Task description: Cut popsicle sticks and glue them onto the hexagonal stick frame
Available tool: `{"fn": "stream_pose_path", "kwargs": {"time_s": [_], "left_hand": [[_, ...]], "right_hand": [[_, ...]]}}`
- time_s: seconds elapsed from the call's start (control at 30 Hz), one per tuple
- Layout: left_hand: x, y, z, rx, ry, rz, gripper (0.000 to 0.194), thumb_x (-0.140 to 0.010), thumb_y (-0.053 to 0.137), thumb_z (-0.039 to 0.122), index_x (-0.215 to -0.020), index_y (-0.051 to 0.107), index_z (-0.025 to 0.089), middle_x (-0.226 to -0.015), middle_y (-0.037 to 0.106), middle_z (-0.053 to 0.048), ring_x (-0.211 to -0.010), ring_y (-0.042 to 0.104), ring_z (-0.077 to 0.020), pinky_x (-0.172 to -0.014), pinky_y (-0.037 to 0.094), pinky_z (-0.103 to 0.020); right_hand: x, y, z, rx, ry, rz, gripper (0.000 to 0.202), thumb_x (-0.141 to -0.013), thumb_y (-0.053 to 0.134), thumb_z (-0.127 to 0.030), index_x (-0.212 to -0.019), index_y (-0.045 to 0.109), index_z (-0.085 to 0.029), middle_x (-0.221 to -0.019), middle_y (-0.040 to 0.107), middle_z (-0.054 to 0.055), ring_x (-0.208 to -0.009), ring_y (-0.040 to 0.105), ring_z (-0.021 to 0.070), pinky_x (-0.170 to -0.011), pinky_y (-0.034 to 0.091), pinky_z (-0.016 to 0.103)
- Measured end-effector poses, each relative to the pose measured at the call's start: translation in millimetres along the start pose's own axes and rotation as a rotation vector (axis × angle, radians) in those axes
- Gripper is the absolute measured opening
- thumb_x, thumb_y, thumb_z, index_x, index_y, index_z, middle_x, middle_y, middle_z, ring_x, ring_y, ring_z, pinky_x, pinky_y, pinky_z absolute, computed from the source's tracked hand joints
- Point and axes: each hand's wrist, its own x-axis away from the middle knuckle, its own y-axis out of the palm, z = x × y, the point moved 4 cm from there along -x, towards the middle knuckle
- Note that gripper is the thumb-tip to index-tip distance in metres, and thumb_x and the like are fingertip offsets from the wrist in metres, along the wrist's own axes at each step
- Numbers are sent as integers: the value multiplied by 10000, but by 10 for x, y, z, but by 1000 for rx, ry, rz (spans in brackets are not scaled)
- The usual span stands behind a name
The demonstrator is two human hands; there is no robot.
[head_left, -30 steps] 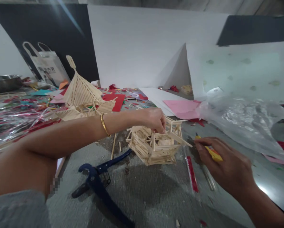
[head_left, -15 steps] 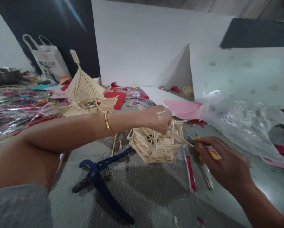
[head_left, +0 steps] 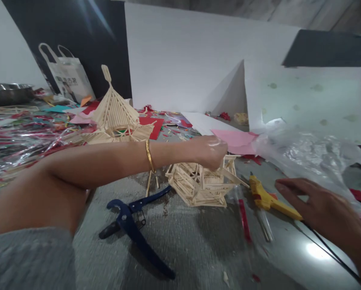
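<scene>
My left hand (head_left: 212, 151) is closed, its fingers curled down onto the rim of a small many-sided frame of wooden sticks (head_left: 192, 191). The hand hides part of the frame's top, and its fingertips are out of sight. A flat light strip (head_left: 233, 177) slants from below the fist toward the right. My right hand (head_left: 322, 205) is empty, thumb and fingers apart, just right of a yellow glue gun (head_left: 259, 193) that lies on the grey surface. Clear glue sticks (head_left: 265, 227) lie below the gun. Blue-handled cutters (head_left: 132, 225) lie spread in front of the frame.
A pointed stick roof (head_left: 115, 110) stands behind my left forearm. Plastic-wrapped coloured material (head_left: 38, 137) covers the left side. Pink paper (head_left: 235, 139) and a clear plastic bag (head_left: 313, 147) lie to the right, and a black cable (head_left: 328, 245) runs under my right wrist.
My right hand has drawn back to the right, away from the glue gun, and its fingers have opened. My left hand stays closed at the stick frame. The view has shifted slightly.
</scene>
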Motion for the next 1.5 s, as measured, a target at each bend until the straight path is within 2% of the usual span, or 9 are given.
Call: {"fn": "stream_pose_path", "kwargs": {"time_s": [0.13,0.27,0.4,0.53,0.63,0.8,0.93,1.07,1.5], "left_hand": [[-7,-5,-3,-1,44,5,272,-616,595,69,-850,733,48,-788,688,-150,-718,565,-213,-655,395,-321],[-40,30,-27,-25,80,15,277,-598,586,68,-831,732,31,-801,691,-164,-698,563,-220,-623,397,-331],[-66,65,-51,-42,100,52,244,-648,570,106,-829,725,58,-790,692,-141,-683,554,-192,-597,386,-306],[-74,89,-80,-44,97,83,229,-675,566,158,-836,713,88,-775,690,-105,-685,550,-172,-574,366,-279],[-63,96,-87,-43,89,96,222,-682,560,161,-832,707,90,-778,692,-101,-682,550,-161,-561,353,-266],[-27,86,-83,-31,68,79,210,-687,545,149,-800,707,77,-783,695,-112,-661,536,-147,-559,347,-258],[-13,78,-90,8,53,67,236,-690,527,152,-807,712,64,-773,690,-125,-620,512,-138,-550,342,-261],[-27,96,-108,17,52,80,227,-679,530,165,-774,710,65,-725,677,-118,-564,470,-118,-527,318,-259],[-22,139,-109,91,43,111,193,-673,534,164,-709,709,92,-659,662,-82,-558,482,-107,-537,322,-244]], "right_hand": [[61,100,162,-41,-23,-95,209,-736,595,-449,-756,685,-262,-731,734,44,-592,687,240,-471,494,308],[137,158,230,-100,-30,-103,157,-751,619,-416,-734,696,-280,-702,733,42,-557,684,249,-429,491,301],[169,234,285,-115,31,-135,221,-753,583,-481,-773,701,-295,-782,742,48,-658,698,270,-523,527,348],[159,299,277,-113,160,-150,396,-651,500,-582,-762,698,-258,-815,739,74,-716,694,294,-595,532,388],[155,308,185,-127,222,-169,492,-627,449,-627,-793,692,-233,-868,732,86,-790,683,306,-677,525,406],[136,336,-91,-385,214,-205,568,-782,375,-667,-1001,683,-243,-1045,703,70,-1007,628,275,-872,483,381],[83,403,-384,-572,194,-276,607,-850,336,-649,-1168,629,-224,-1069,690,92,-978,632,259,-862,494,371],[47,394,-588,-576,74,-229,648,-871,287,-643,-1164,631,-179,-979,700,117,-892,642,254,-785,515,384],[82,381,-613,-535,23,-194,635,-880,284,-634,-1169,629,-187,-969,708,111,-906,650,263,-794,501,407]]}}
